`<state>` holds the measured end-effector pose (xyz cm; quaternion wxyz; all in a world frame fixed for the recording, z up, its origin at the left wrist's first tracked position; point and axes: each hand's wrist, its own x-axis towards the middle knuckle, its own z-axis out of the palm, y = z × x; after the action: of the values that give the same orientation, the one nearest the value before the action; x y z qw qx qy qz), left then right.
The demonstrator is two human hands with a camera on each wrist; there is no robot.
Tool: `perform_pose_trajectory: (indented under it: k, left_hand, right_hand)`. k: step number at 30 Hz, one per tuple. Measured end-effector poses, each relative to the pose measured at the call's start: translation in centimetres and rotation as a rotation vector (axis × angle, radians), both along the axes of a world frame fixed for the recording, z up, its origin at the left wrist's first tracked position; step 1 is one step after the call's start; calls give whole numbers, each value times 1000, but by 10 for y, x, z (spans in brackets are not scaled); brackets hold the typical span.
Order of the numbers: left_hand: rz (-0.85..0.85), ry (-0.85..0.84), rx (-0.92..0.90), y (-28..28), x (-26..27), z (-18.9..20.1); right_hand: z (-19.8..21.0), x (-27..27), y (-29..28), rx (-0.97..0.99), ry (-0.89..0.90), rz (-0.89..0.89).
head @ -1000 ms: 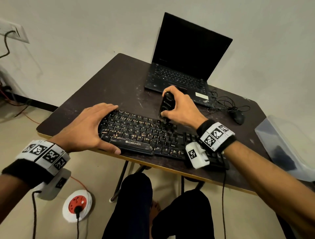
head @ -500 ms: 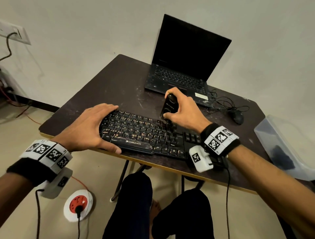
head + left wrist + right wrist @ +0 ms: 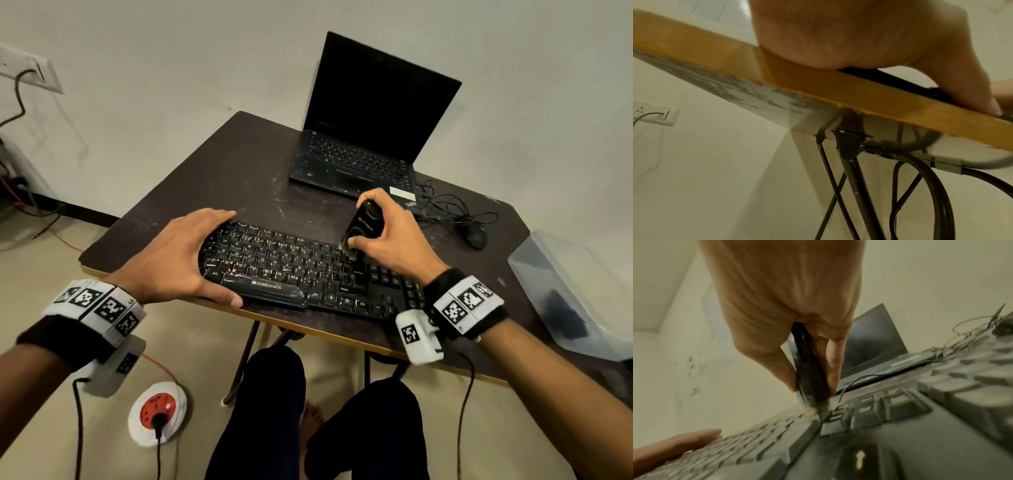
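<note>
- gripping a black brush, the right hand has its thumb on the near face and its fingers curled over the top and far side; the brush stands almost upright, leaning slightly.
- the brush's pale bristles touch the keys of the keyboard at the right end of the main key block, just beside the gap before the next group of keys.
- from the right wrist, the thumb and a finger pinch the brush's flat body from both sides, and the bristles are splayed on the keys.
- the keyboard is black, with "zebronics" on its front lip, and lies along the near edge of the dark table.
- the left hand clamps the keyboard's left end: fingers lie over the far corner, the thumb presses on the front lip, and the palm arches over the end.
- from the left wrist, the heel of that hand sits above the table's wooden edge band, with the thumb tip down on the keyboard's front.
- an open laptop with a dark screen stands at the far side of the table.
- a wired mouse lies to the right of the laptop, beside its tangled cable.
- a clear plastic box shows at the right; i cannot tell what it rests on.
- a round red-and-white extension socket lies on the floor with a plug in it.
</note>
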<state>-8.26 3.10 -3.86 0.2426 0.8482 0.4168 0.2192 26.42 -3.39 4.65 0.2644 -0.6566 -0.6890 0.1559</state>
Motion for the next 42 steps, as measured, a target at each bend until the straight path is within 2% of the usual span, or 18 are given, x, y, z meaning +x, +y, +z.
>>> perform_pose_trajectory:
  k: [4, 8, 12, 16, 19, 24, 27, 31, 34, 38, 42]
  left_hand:
    - [-2, -13, -6, 0, -1, -2]
    - [2, -17, -15, 0, 0, 0]
    - [2, -21, -20, 1, -1, -2]
    - [3, -11, -22, 2, -1, -3]
    - [5, -12, -10, 3, -2, -5]
    - [4, -9, -13, 3, -1, -4]
    - [15, -15, -20, 4, -3, -6]
    - [15, -5, -19, 5, -1, -5]
    - [28, -5, -30, 4, -3, -7]
    - [21, 1, -18, 4, -1, -3]
    - [22, -12, -26, 1, -2, -4]
  right_hand:
    - [-3, 2, -14, -45, 25, 96]
    - [0, 14, -15, 5, -31, -27]
    - [-3, 9, -29, -45, 34, 88]
    - [-1, 15, -32, -6, 17, -22]
    - [-2, 7, -40, -46, 35, 106]
    - [0, 14, -41, 11, 28, -16]
    - [-4, 4, -50, -35, 48, 106]
    - [-1, 12, -47, 13, 38, -15]
    - [-3, 4, -58, -48, 108, 123]
    - [-5, 9, -58, 31, 64, 19]
    - [-6, -3, -70, -13, 80, 131]
